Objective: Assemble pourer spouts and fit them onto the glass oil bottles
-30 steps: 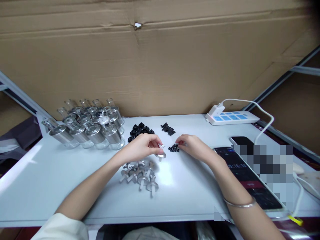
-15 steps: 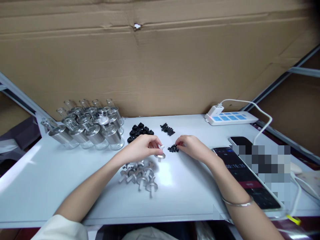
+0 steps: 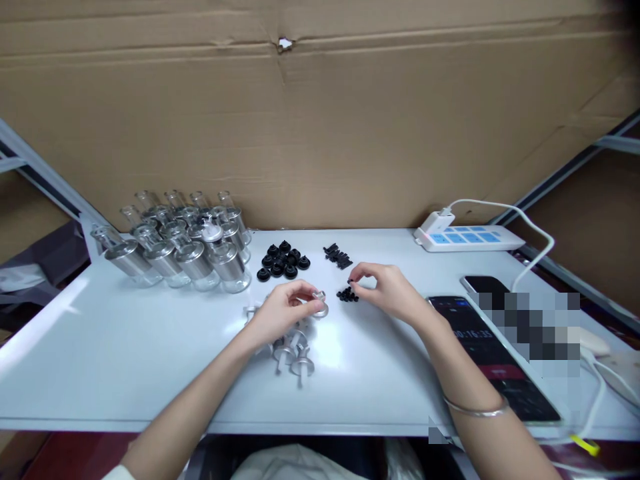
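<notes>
My left hand (image 3: 290, 308) pinches a silver disc-shaped metal part (image 3: 321, 309) with a small fitting on top, between thumb and fingers. Below that hand lies a group of similar silver parts (image 3: 302, 364) with discs and stems, partly hidden by the hand and wrist. My right hand (image 3: 380, 288) is closed in a pinch on a small black piece, just over a cluster of small black pieces (image 3: 347, 295). Black round caps (image 3: 284, 261) sit in a group behind my left hand. Short black strips (image 3: 338, 257) lie behind the small pieces.
Several glass bottles with metal bands (image 3: 191, 261) stand at the left; one carries a whitish top (image 3: 212, 231). To the right are a white power strip (image 3: 465, 239), a phone showing a timer (image 3: 475, 353) and a second phone (image 3: 484, 285). A cardboard wall (image 3: 320, 147) rises behind.
My right hand has lifted slightly from the cluster, with a small black piece now at its fingertips. My left hand has dipped a little, still holding the silver part. The camera view has shifted slightly.
</notes>
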Motion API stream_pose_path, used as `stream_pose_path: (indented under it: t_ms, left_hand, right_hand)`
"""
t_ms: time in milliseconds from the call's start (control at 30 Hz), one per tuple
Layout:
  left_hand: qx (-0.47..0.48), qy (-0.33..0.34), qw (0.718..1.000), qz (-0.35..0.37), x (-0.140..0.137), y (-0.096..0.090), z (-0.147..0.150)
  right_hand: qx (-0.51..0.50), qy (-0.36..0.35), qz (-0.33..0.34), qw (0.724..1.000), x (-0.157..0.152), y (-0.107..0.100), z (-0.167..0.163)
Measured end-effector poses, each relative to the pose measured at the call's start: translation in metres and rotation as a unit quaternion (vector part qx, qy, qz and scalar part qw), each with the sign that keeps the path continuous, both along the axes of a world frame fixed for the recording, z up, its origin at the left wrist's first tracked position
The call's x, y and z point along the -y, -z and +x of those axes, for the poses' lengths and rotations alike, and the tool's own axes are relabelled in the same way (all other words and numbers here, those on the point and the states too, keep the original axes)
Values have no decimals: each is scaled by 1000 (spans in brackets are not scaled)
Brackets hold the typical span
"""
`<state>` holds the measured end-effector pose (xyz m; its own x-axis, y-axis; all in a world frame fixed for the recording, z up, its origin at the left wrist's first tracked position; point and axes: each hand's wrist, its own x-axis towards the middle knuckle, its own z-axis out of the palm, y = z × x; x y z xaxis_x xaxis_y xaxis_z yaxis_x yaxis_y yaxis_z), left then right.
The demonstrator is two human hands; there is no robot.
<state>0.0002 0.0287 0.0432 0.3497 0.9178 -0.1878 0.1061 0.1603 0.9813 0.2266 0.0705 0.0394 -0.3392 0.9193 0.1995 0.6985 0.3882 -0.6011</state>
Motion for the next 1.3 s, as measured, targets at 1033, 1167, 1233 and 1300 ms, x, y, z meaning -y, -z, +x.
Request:
stream_pose_path:
  t_ms: [1033,1167,1233,1300]
  left_hand:
    - [80,-60,993,59,8,8,-1]
    - [70,-52,994,72,10,6,0]
    - [67,-49,993,80,10,5,0]
    - [68,-45,993,82,10,5,1]
  right_hand:
    - [-307,-68,87,945,36,-1,-47]
    - [-300,-86,88,946,37,1,-46]
    - [-297,-93,90,946,37,1,-46]
    - [-296,-96,93,946,37,2,-46]
